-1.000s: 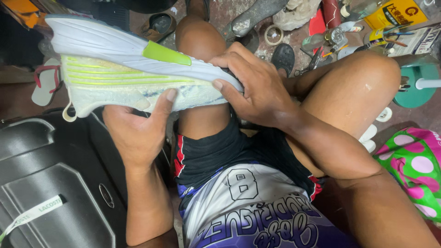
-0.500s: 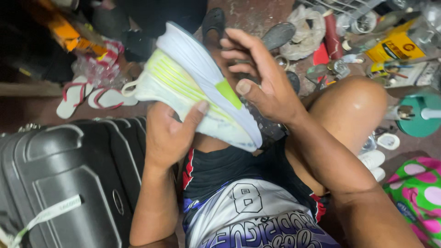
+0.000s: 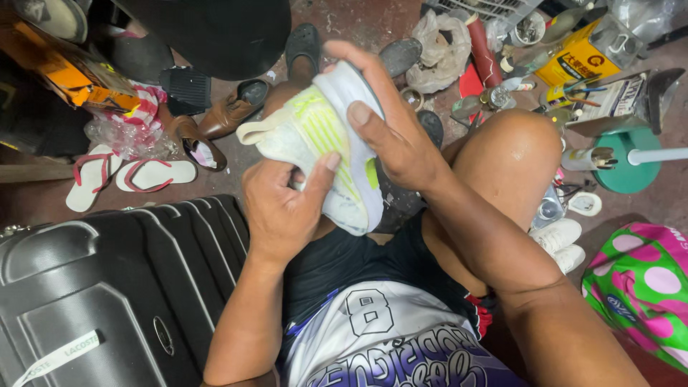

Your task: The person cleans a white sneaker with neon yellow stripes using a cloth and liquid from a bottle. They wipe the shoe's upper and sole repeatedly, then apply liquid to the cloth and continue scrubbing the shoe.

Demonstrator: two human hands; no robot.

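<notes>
You have turned the sneaker (image 3: 322, 143) from lying flat across your knee to standing nearly on end, heel toward your lap. Your right hand (image 3: 394, 122) has shifted from its side to wrap over the toe, and your left hand (image 3: 283, 208) has moved from beneath onto the upper.

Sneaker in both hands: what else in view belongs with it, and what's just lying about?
In hand: white-and-lime sneaker, left hand, right hand.

Lying about: black suitcase, brown dress shoes, red-strapped flip-flops, yellow can, dotted bag.
</notes>
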